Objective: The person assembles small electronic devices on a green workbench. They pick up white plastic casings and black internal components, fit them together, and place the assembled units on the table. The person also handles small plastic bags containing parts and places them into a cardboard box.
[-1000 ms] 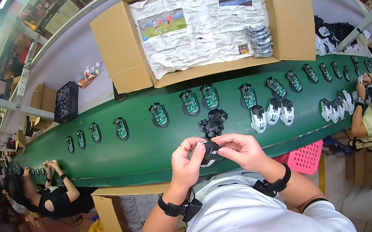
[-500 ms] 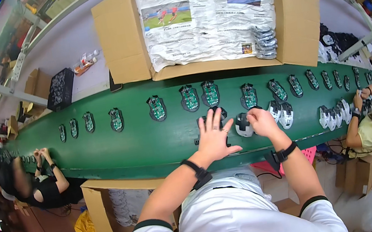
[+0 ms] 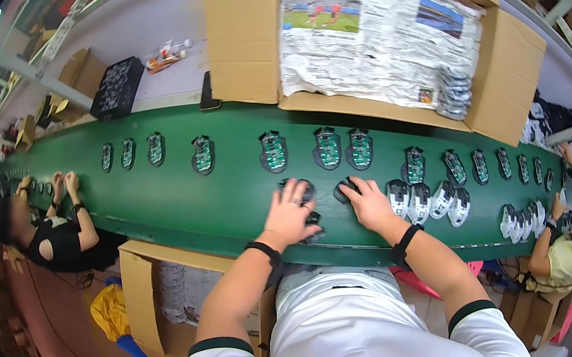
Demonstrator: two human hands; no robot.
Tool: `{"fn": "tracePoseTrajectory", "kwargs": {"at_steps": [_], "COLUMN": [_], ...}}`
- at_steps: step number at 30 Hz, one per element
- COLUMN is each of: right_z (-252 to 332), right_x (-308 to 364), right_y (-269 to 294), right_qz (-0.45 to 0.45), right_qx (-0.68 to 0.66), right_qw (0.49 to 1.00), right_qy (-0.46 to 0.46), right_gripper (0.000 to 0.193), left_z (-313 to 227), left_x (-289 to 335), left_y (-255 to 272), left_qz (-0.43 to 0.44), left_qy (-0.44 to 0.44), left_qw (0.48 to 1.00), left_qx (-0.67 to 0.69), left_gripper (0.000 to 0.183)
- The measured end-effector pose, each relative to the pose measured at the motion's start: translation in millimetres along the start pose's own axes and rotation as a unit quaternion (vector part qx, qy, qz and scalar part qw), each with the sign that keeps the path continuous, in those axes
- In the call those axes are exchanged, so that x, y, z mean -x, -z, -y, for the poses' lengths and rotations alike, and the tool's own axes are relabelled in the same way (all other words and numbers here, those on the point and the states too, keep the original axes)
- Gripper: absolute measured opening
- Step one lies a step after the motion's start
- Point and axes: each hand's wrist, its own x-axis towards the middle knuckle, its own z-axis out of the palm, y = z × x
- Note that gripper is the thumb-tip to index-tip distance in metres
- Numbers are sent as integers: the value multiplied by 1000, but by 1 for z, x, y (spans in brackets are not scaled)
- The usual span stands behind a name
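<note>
My left hand (image 3: pixel 288 216) lies with fingers spread over dark mouse shells on the green conveyor belt (image 3: pixel 177 208). One dark shell (image 3: pixel 301 189) shows beyond its fingertips, and another dark piece (image 3: pixel 314 226) sits by its thumb. My right hand (image 3: pixel 374 205) is closed on a black mouse shell (image 3: pixel 343 191), at the belt surface. Just right of that hand stand several white-and-black mouse shells (image 3: pixel 419 203). A row of mouse bases with green circuit boards (image 3: pixel 327 149) runs along the belt beyond both hands.
An open carton (image 3: pixel 240 42) lined with newspaper stands behind the belt, with stacked wrapped pieces (image 3: pixel 453 94) inside. Another carton (image 3: pixel 141 301) is below the near edge. Co-workers sit at left (image 3: pixel 58 239) and right (image 3: pixel 569 244). A black tray (image 3: pixel 117 88) rests on the back ledge.
My right hand has left a white shell, now among the others to its right, and has taken hold of a black one. My left hand stays over the dark shells. The view has turned.
</note>
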Motion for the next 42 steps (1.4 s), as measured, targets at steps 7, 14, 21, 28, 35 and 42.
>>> {"fn": "tracePoseTrajectory", "kwargs": {"at_steps": [7,14,21,28,35,42], "right_z": [66,102,27,51,43,55], "right_x": [-53,-113,-25,1,-5,-2], "right_y": [-35,-36,-10,0,3,2], "right_qz": [-4,-88,-43,32,59,72], "right_qx": [-168,-216,-29,-29,-10,16], "right_qw": [985,972,988,998,998,996], "right_qy": [34,-38,146,38,-6,-50], "right_gripper": [50,38,48,47,39,42], "left_z": [117,129,64,94,87,95], "left_x": [62,119,261,336,358,338], "left_y": [23,46,-48,-184,-212,-226], "left_qz": [-99,-458,-495,-220,-22,-367], "left_qy": [364,392,623,865,882,744], "left_qw": [926,790,599,406,398,517], "left_qx": [11,114,94,197,252,211], "left_gripper": [78,50,31,74,87,70]}}
